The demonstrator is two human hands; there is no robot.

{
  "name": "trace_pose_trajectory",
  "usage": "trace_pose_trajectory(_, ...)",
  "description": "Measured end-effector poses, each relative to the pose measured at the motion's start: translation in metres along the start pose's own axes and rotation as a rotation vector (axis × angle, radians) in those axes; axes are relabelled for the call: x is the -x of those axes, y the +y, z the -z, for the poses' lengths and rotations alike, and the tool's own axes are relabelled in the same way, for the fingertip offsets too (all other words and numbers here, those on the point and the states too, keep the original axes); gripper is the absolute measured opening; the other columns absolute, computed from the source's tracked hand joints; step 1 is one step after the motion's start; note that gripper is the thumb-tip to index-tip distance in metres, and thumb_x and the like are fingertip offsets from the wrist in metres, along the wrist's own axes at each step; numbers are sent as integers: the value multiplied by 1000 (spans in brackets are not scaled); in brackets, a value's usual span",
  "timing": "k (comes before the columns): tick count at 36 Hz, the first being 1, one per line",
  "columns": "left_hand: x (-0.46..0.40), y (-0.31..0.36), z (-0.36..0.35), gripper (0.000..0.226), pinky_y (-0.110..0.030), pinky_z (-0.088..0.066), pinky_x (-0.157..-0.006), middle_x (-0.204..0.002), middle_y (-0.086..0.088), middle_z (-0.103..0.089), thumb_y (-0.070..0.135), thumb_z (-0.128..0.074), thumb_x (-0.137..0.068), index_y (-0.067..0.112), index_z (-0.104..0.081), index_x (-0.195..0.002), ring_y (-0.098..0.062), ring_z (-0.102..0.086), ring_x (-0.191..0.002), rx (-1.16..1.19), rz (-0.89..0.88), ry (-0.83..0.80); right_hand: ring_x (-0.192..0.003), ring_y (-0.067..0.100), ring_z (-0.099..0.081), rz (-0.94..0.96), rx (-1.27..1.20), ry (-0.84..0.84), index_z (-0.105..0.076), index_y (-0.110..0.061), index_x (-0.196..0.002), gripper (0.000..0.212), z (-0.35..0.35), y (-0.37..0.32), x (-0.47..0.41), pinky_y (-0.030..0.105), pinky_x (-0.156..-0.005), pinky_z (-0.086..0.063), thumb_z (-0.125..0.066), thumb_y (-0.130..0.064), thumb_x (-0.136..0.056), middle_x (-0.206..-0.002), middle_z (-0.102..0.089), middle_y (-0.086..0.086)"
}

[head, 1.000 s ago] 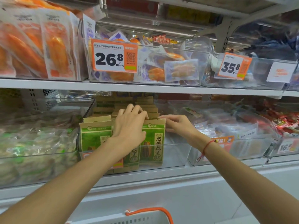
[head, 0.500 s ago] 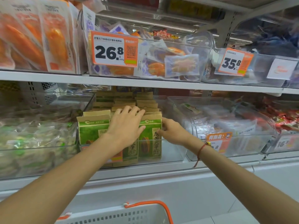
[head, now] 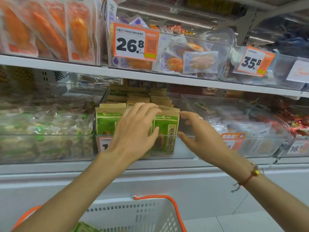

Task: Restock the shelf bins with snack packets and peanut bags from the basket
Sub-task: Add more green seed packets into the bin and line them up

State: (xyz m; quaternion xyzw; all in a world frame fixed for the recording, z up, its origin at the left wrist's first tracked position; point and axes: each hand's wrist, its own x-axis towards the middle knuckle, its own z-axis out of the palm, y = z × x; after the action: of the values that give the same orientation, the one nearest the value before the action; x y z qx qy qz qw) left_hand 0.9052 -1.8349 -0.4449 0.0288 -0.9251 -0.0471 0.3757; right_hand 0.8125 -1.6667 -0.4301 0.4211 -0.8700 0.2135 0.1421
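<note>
A: Two hands were at the clear bin (head: 100,128) on the lower shelf. The left hand (head: 133,131) lay spread, fingers straight, on the tops of the front green packets (head: 167,129); the right hand (head: 197,133) hovered loosely spread just right of them, holding nothing.

B: What could have gone wrong?

A: I'd say the upright row could have toppled into the gap at the bin's right if the left hand lifted too quickly. The packets were flat, stiff paper with folded kraft tops; the bin wall was smooth and glossy.

B: And the basket?

A: The white perforated basket (head: 133,213), orange-rimmed, sat near, below, one green packet (head: 83,227) showing inside.
</note>
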Motion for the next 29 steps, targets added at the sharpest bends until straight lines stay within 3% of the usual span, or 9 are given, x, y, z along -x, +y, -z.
trace_pose_trajectory(3, 33, -4, 9, 28, -30, -44, -80, -111, 9, -61, 29, -62, -84, 25, -60, -111, -14, -54, -104, 27, 32, 48, -107, 12, -55, 88, 86, -72, -50, -30, -128, 37, -3, -17, 25, 30, -83, -48, -56, -33, -92, -121, -56, -11)
trace_pose_trajectory(6, 72, -13, 8, 20, -22, -37, -59, -93, 12, -66, 28, -70, -80, 27, -65, -99, -13, -63, -84, -5, 75, -23, -108, 13, -56, 126, 164, -259, -52, -35, -123, 30, -20, -30, 38, 31, -84, -45, -51, -39, -93, -118, -59, -14)
trace_pose_trajectory(8, 99, -19, 7, 19, -22, -34, -56, -92, 17, -66, 32, -70, -80, 32, -64, -98, -11, -66, -83, -23, 147, -144, -118, 11, -50, 177, 184, -411, -46, -36, -129, 35, -40, -34, 42, 30, -90, -42, -49, -40, -94, -126, -55, -13)
trace_pose_trajectory(12, 150, -41, 0, 29, -25, -43, -77, -118, 23, -56, 47, -46, -93, 41, -49, -122, -4, -55, -110, -80, 365, -506, -129, 15, -41, 281, 256, -686, -37, -30, -138, 43, -88, -36, 50, 33, -100, -39, -45, -39, -97, -137, -48, -6)
trace_pose_trajectory(19, 247, -77, -45, 25, -30, -49, -72, -118, 8, -61, 36, -50, -95, 30, -60, -117, -16, -59, -103, -78, 578, -931, -121, 23, -49, 266, 246, -1014, -46, -25, -134, 37, -196, -45, 89, 35, -96, -40, -45, -32, -98, -131, -55, 1)
trace_pose_trajectory(22, 289, -78, -72, 30, -34, -50, -81, -126, 4, -60, 27, -50, -96, 27, -58, -124, -19, -57, -112, 15, 620, -1014, -121, 27, -50, 199, 210, -1114, -50, -23, -133, 37, -248, -44, 119, 37, -96, -41, -47, -27, -96, -132, -54, 6)
trace_pose_trajectory(24, 316, -75, -84, 40, -35, -46, -92, -138, 3, -49, 24, -47, -97, 28, -46, -136, -19, -52, -120, 67, 623, -1043, -123, 28, -49, 148, 155, -1161, -49, -20, -135, 40, -276, -46, 142, 39, -97, -43, -47, -21, -95, -136, -51, 7)
trace_pose_trajectory(27, 346, -68, -97, 65, -41, -28, -112, -156, 5, -19, 5, -46, -95, 31, -22, -149, -19, -20, -143, 83, 493, -1090, -124, 31, -46, 127, 123, -1137, -41, -14, -138, 45, -305, -48, 173, 43, -94, -46, -47, -17, -94, -136, -48, 12)
trace_pose_trajectory(29, 352, -62, -101, 82, -43, -20, -116, -159, 6, -4, -7, -46, -89, 29, -9, -152, -18, -5, -146, 38, 396, -1148, -131, 29, -38, 113, 118, -1092, -32, -12, -142, 50, -319, -49, 190, 42, -99, -40, -47, -24, -96, -144, -40, 11)
